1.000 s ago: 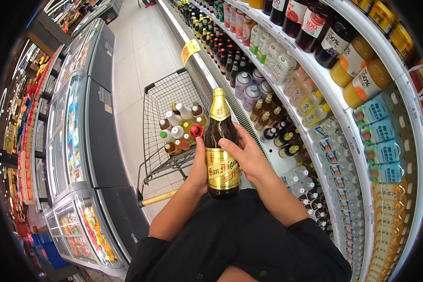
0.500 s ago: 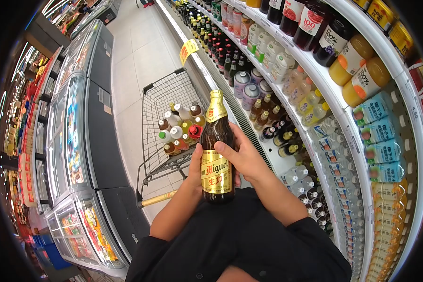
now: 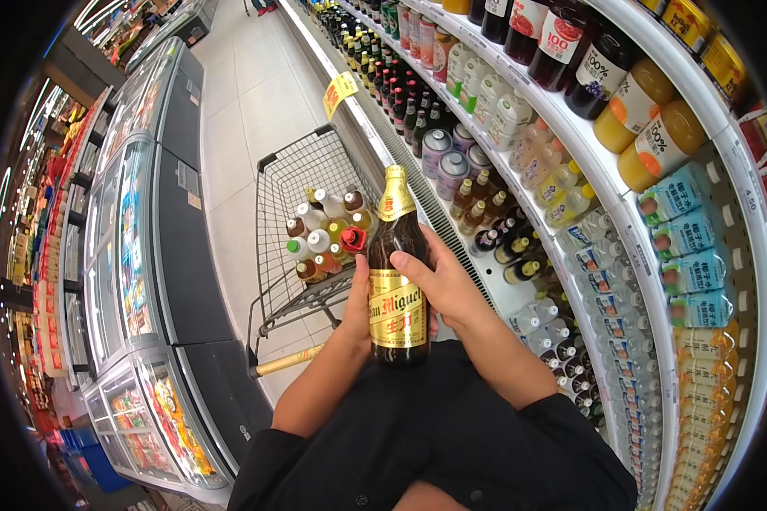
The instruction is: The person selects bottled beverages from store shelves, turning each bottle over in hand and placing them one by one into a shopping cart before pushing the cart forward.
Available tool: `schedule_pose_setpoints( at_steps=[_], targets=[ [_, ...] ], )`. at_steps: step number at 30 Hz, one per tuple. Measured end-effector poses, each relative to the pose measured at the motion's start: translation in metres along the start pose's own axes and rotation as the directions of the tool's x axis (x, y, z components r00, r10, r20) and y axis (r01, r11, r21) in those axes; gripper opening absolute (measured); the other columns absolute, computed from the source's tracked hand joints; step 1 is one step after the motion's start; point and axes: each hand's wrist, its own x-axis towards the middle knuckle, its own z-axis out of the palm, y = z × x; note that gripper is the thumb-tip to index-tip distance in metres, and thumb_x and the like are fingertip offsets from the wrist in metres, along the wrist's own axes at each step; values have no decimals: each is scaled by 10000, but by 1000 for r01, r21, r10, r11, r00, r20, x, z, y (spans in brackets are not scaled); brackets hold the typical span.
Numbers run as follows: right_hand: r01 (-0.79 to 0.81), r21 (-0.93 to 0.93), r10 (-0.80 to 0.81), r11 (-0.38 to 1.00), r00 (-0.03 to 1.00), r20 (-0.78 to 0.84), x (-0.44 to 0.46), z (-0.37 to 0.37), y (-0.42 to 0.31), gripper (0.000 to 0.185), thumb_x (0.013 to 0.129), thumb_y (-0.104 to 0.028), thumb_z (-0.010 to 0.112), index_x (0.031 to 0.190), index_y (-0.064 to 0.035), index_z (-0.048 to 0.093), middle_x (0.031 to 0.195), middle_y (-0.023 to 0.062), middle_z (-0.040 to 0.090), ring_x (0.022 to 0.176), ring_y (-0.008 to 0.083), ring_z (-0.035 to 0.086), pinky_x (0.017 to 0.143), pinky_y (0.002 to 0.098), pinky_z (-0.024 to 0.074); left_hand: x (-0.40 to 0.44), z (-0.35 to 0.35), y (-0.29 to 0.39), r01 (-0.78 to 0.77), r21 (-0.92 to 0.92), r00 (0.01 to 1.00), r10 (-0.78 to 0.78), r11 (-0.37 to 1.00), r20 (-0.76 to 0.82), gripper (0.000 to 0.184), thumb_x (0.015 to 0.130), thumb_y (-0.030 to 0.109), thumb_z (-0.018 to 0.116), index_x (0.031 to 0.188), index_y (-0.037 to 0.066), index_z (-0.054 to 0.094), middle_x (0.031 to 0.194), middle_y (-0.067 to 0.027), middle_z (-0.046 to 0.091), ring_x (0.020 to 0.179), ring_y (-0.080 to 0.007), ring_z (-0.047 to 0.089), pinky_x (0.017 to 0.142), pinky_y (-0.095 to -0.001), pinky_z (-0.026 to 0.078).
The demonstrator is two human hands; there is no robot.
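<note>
Cart [image 3: 290, 361]: bottles [image 3: 319, 239] grouped near its right edge. Left hand [image 3: 354, 311] half-closed against left side of beer [image 3: 397, 311], thumb along glass. Beer gripped between both hands, in view just beyond cart's right edge, label showing. Right hand [image 3: 446, 285] half-closed, clamped round it, thumb across front

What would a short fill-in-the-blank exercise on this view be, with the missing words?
The left hand and right hand hold one bottle, its label reading San ____.
The right hand's ____ lies across the bottle's front.
In the picture, the cart stands to the ____ of the bottle.
Missing words: Miguel; thumb; left.
</note>
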Motion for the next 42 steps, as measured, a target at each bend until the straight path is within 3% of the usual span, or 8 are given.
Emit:
schedule_pose_setpoints(
  at_steps=[11,20,22,29,33,36,38,42],
  targets=[
    [157,-6,-157,988,986,-48,6,5,16,744,987,-239,744,1572,7,356,1352,119,602,1189,168,594,1039,325,480,-1,12,4,-114,-55,962,96,992,-256,1014,961,854,143,1415,30,520,1107,-254,710,873,-399,753,735,-502,653],
    [196,-368,-230,909,972,-50,12,6,26,850,909,-225,842,1562,23,357,1359,130,607,1257,198,589,1099,359,461,4,26,2,-221,645,821,497,731,-282,804,1090,650,136,1556,51,403,1494,-184,536,1355,-301,569,1139,-442,474],
    [135,-173,-151,976,985,-83,18,0,30,941,835,-357,903,1528,29,396,1346,155,618,1239,212,608,1068,361,487,0,26,-3,-214,627,839,469,749,-274,775,1103,622,157,1552,39,401,1499,-172,530,1364,-281,557,1144,-422,467],
    [160,-111,-168,981,984,-67,21,-17,35,708,840,-234,885,1392,-1,507,1239,102,666,1145,186,645,1025,346,516,-8,-4,-2,-106,743,898,385,661,-214,762,1100,633,224,1558,47,389,1471,-168,556,1346,-250,568,1140,-421,463],
    [74,218,-99,973,990,105,18,-19,27,608,895,-205,788,1386,2,496,1248,110,651,1154,179,633,1011,370,530,-6,-16,4,-92,531,948,237,842,-212,802,1069,684,283,1565,61,381,1457,-172,570,1317,-265,596,1091,-421,513],
    [135,246,-177,960,972,157,15,-13,21,615,910,-234,766,1399,2,477,1279,124,632,1168,184,624,1016,374,528,-5,-33,-12,8,308,963,75,951,-257,959,972,819,330,1555,60,397,1397,-211,611,1255,-336,643,1031,-456,558],
    [173,149,-196,974,967,162,9,-14,13,644,932,-271,748,1430,9,450,1302,138,616,1183,196,614,1045,377,507,-2,-38,-12,34,154,976,-66,987,207,1110,878,928,309,1546,46,408,1308,-271,649,1151,-412,690,987,-487,579],
    [282,-114,-250,953,939,236,9,-27,14,711,965,-316,732,1495,24,401,1312,138,611,1218,208,592,1076,378,466,-7,-28,-14,53,301,965,-127,952,231,1220,787,989,378,1519,15,433,1241,-324,661,1069,-437,718,916,-498,606]
  ],
)
